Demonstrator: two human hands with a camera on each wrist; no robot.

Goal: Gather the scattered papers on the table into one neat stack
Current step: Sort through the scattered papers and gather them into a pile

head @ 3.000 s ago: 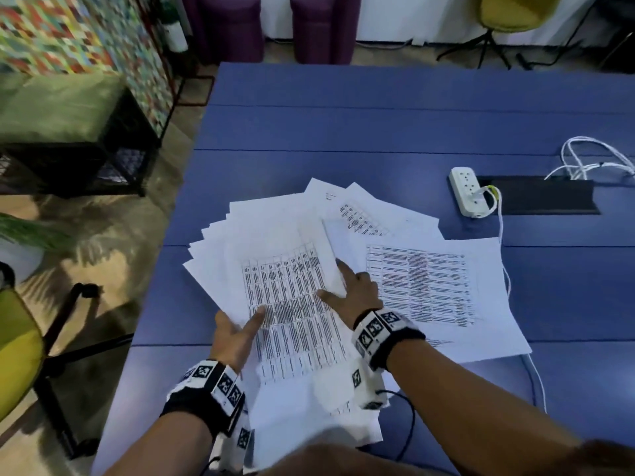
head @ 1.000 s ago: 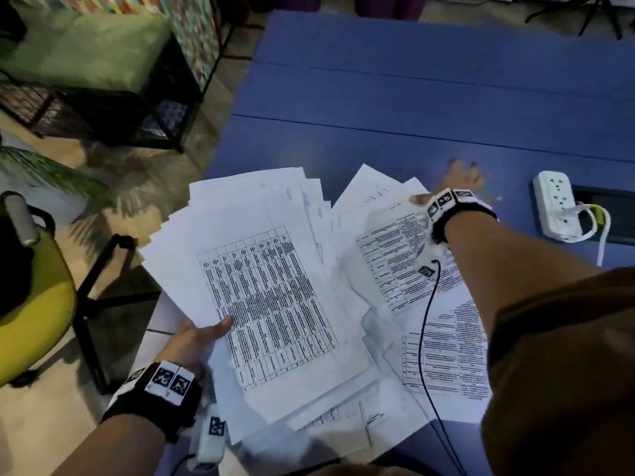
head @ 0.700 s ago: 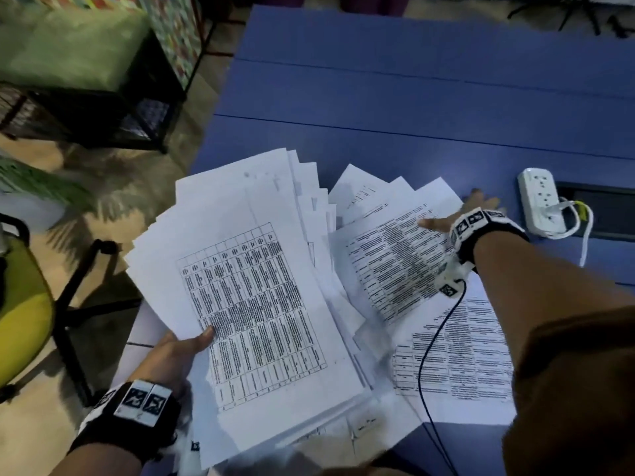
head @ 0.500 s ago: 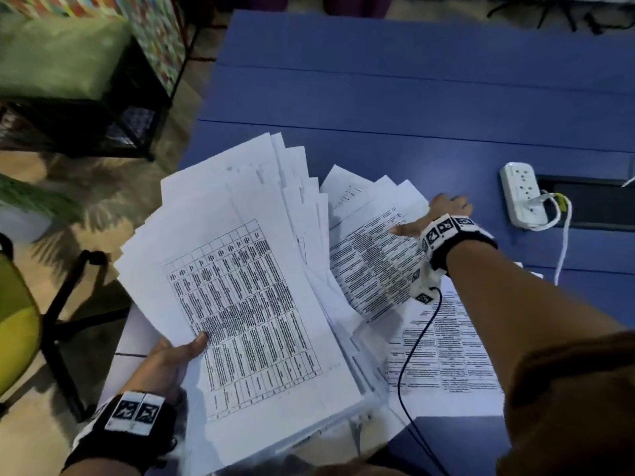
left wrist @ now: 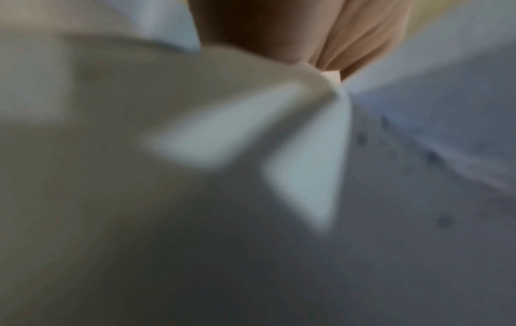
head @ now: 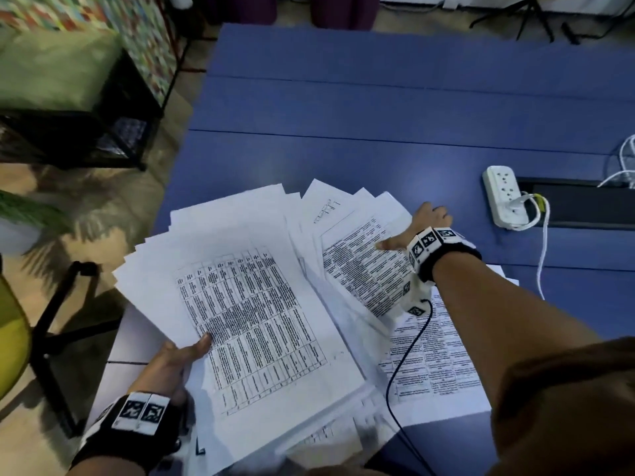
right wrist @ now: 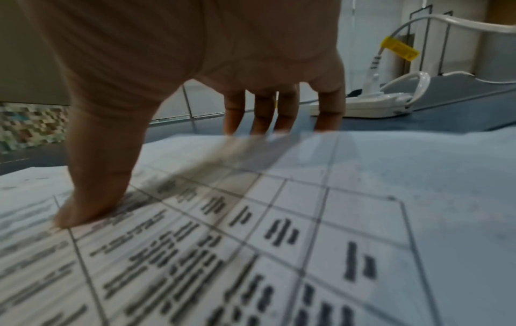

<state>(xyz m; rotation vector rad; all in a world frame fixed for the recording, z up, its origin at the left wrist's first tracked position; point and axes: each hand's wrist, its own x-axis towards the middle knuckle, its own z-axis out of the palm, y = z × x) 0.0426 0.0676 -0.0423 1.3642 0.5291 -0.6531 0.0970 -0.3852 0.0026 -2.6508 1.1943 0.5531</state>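
White printed papers lie spread on the blue table (head: 343,115). My left hand (head: 178,359) holds a fanned bundle of sheets (head: 247,321) at its near left edge, thumb on top, lifted off the table and tilted. The left wrist view is blurred, with only pale paper (left wrist: 195,176) and palm (left wrist: 307,28). My right hand (head: 422,225) reaches to the far edge of the loose sheets (head: 364,269). Its thumb (right wrist: 92,198) presses on the top printed sheet (right wrist: 279,242), and its fingers (right wrist: 262,114) hook down behind that sheet's far edge. Another printed sheet (head: 433,365) lies under my right forearm.
A white power strip (head: 503,197) with a plugged white cable sits just right of my right hand, beside a black slot (head: 584,207) in the table. A black wrist cable (head: 405,352) trails over the papers. A yellow chair (head: 10,338) and a black rack (head: 103,132) stand left of the table.
My left hand has lifted the fanned bundle off the table and holds it raised. My right hand reached out to the loose sheets' far edge and draws them slightly nearer.
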